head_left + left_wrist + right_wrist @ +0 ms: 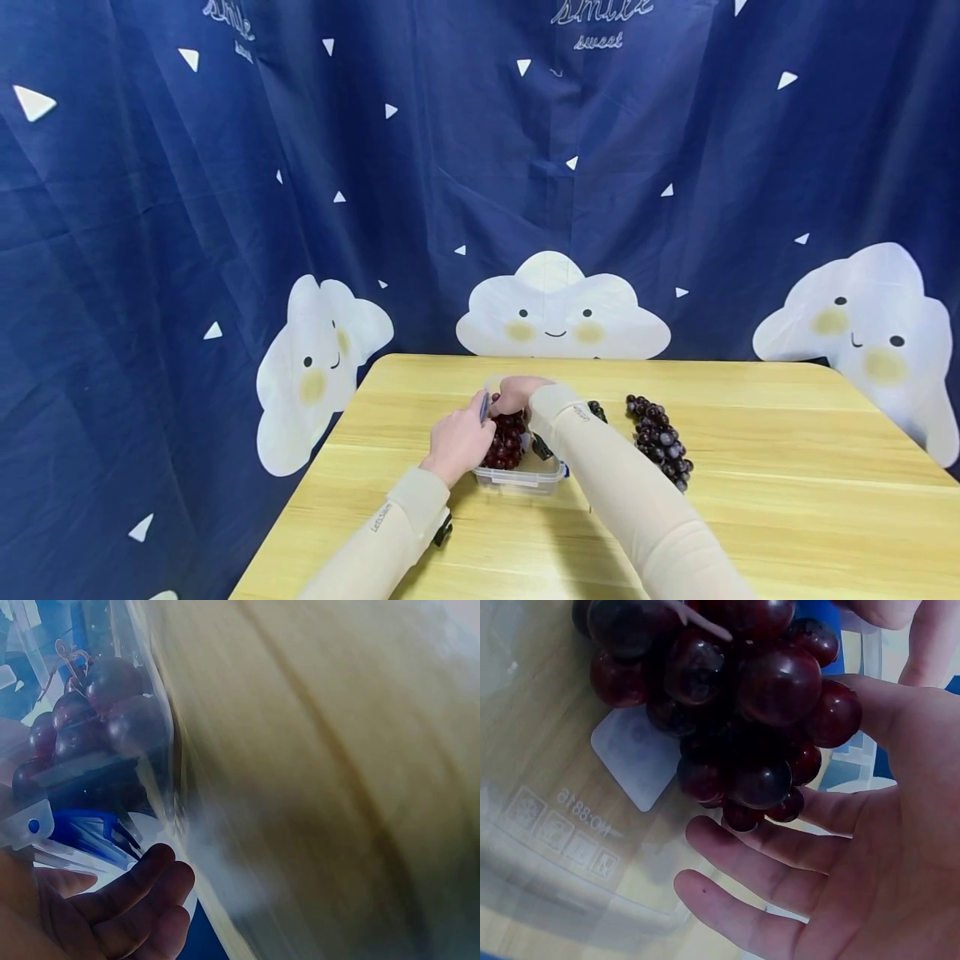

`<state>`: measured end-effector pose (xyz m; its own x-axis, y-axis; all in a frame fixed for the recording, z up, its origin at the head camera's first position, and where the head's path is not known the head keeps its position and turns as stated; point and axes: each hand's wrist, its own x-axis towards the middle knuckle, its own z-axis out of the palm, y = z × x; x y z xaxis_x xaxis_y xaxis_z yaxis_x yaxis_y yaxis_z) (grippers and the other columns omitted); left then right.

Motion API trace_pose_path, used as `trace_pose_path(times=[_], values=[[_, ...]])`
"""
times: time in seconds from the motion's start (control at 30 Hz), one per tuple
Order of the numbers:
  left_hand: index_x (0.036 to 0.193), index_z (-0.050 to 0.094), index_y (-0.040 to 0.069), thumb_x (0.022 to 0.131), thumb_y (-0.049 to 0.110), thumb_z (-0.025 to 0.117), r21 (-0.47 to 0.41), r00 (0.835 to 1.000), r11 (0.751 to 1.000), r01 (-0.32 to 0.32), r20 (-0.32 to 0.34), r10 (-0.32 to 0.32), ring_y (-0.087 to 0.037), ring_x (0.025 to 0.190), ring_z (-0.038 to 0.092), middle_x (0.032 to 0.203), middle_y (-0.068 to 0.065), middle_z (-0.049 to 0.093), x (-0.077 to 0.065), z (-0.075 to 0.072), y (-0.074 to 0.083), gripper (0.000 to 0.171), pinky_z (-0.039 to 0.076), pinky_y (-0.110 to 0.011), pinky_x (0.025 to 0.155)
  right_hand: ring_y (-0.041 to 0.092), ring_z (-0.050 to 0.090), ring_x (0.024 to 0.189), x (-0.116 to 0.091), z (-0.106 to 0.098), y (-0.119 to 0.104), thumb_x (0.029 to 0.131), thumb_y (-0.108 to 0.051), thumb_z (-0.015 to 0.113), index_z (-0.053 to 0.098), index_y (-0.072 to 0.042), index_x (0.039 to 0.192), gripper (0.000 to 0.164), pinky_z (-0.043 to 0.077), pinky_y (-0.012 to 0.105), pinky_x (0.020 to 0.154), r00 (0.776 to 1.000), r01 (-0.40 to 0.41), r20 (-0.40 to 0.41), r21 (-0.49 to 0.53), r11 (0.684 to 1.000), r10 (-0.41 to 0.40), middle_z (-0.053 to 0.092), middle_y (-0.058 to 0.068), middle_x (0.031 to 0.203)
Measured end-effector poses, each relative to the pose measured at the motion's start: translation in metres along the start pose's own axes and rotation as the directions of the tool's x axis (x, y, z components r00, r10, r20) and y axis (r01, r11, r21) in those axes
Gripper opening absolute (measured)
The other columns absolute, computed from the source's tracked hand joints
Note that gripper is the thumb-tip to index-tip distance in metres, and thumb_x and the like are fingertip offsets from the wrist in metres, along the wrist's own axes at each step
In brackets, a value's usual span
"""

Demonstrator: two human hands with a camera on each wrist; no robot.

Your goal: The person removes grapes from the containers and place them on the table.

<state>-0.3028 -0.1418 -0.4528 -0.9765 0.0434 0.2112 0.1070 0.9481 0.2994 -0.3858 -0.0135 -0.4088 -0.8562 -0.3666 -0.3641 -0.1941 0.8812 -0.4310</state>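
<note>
A clear plastic box (517, 478) with blue latches stands on the table. Inside it is a bunch of red grapes (504, 446), its stem showing on top in the right wrist view. My right hand (517, 394) reaches over the back of the box and grips the bunch from the side, some fingers spread beneath the lower grapes (757, 784). At the left side, my left hand (459, 440) holds the box, its bent fingers (154, 862) right at a blue latch (82, 829) and the thumb opposite. Grapes show through the box wall in the left wrist view.
To the right of the box lies a long bunch of dark grapes (662, 440). More dark grapes (597, 410) are partly hidden behind my right sleeve (615, 467). A blue curtain (420, 192) with clouds hangs behind the wooden table (795, 467).
</note>
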Motion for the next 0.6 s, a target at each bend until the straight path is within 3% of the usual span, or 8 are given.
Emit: trace_pose_path(times=[0.1,0.23,0.4,0.6], values=[[0.144,0.032,0.026,0.088,0.037,0.045,-0.001,1.000,1.000,0.006,0.008,-0.006,-0.021,0.061,0.056,0.092,-0.011,0.066,0.0002,0.0001,0.0002,0.058,0.036,-0.035,0.045,0.021,0.059,0.076,0.0012,0.0005,-0.0008,0.082,-0.037,0.064,0.060,-0.005,0.101,0.037,0.051,0.036,0.055,1.000,0.000,0.008,-0.001,1.000,0.000,0.059,0.006,0.101],[0.144,0.031,0.026,0.088,0.038,0.045,-0.003,1.000,1.000,0.014,0.012,-0.014,-0.021,0.062,0.056,0.095,-0.012,0.067,0.0003,0.0002,0.0007,0.059,0.037,-0.036,0.046,0.019,0.057,0.079,0.0026,0.0010,-0.0016,0.081,-0.042,0.062,0.062,-0.008,0.103,0.041,0.050,0.035,0.060,1.000,0.017,0.003,-0.106,0.994,-0.017,0.060,0.004,0.102],[0.144,0.031,0.026,0.088,0.040,0.045,-0.002,1.000,1.000,0.013,0.005,-0.013,-0.023,0.066,0.059,0.095,-0.012,0.067,0.0011,0.0007,0.0008,0.060,0.037,-0.037,0.047,0.016,0.055,0.088,0.0032,0.0024,-0.0011,0.080,-0.049,0.057,0.063,-0.011,0.110,0.049,0.047,0.033,0.075,0.999,0.038,-0.013,-0.219,0.975,-0.042,0.061,0.002,0.110],[0.144,0.032,0.026,0.087,0.040,0.044,0.014,1.000,1.000,0.016,0.005,-0.016,-0.024,0.069,0.060,0.095,-0.011,0.067,0.0012,0.0017,0.0002,0.060,0.039,-0.037,0.047,0.015,0.056,0.088,-0.0016,0.0047,0.0000,0.082,-0.049,0.055,0.064,-0.010,0.107,0.047,0.046,0.032,0.080,0.998,0.061,0.004,-0.209,0.976,-0.062,0.062,0.001,0.105]])
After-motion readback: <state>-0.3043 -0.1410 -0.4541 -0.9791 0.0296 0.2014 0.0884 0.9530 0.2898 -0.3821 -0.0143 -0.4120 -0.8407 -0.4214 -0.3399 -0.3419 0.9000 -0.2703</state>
